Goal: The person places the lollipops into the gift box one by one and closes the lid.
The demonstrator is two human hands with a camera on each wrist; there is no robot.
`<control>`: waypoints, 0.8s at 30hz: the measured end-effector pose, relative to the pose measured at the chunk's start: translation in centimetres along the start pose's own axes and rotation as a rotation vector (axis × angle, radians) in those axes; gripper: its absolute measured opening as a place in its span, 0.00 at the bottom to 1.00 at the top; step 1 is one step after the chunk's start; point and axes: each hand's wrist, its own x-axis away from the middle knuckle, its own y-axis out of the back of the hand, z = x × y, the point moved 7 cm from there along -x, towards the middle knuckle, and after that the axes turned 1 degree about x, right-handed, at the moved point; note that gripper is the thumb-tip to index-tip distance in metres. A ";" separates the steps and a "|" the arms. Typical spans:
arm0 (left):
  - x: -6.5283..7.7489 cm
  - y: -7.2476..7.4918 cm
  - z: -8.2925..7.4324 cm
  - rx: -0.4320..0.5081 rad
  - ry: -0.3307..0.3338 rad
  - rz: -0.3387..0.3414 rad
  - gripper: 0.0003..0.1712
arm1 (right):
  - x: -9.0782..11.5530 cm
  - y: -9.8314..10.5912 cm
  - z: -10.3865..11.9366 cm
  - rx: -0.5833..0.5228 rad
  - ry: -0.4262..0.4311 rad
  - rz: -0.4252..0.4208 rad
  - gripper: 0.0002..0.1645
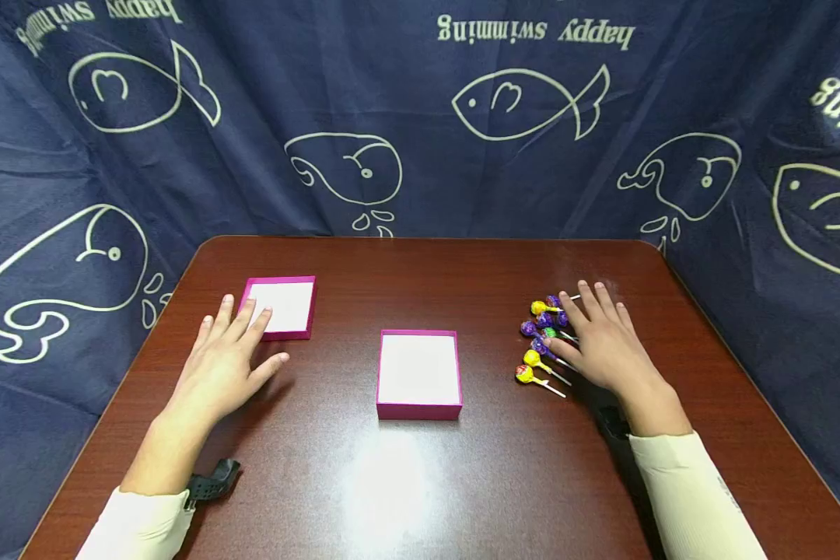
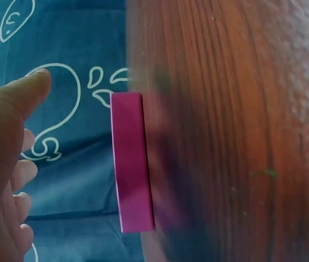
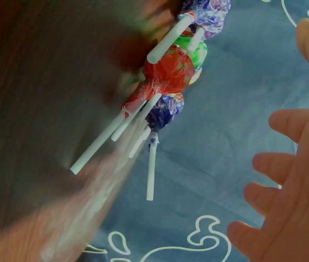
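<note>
My left hand, fingers spread and straight, is over the table beside a shallow pink box with a white inside. Its fingertips overlap that box's left side in the head view; in the left wrist view the box's pink side stands apart from the fingers. On the right, my right hand is spread over a cluster of wrapped lollipops, holding none. Among them are a yellow lollipop, a purple one and, in the right wrist view, a red one. The hand partly hides the cluster.
A second pink box, also white inside, sits mid-table between the hands. The brown table has a bright glare near the front. A dark blue curtain with fish and whale drawings hangs along its far side and both flanks.
</note>
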 end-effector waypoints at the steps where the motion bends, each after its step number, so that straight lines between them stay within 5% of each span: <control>1: 0.0 0.0 -0.1 -0.005 -0.005 -0.002 0.43 | 0.0 0.1 0.1 0.004 0.007 -0.006 0.50; 9: 0.2 0.0 -2.0 -0.007 -0.082 0.006 0.45 | 0.0 0.4 1.2 0.012 0.058 -0.017 0.49; 24: -0.8 -1.7 -6.8 0.202 -0.262 0.101 0.49 | 0.0 0.6 3.3 -0.012 0.252 -0.101 0.41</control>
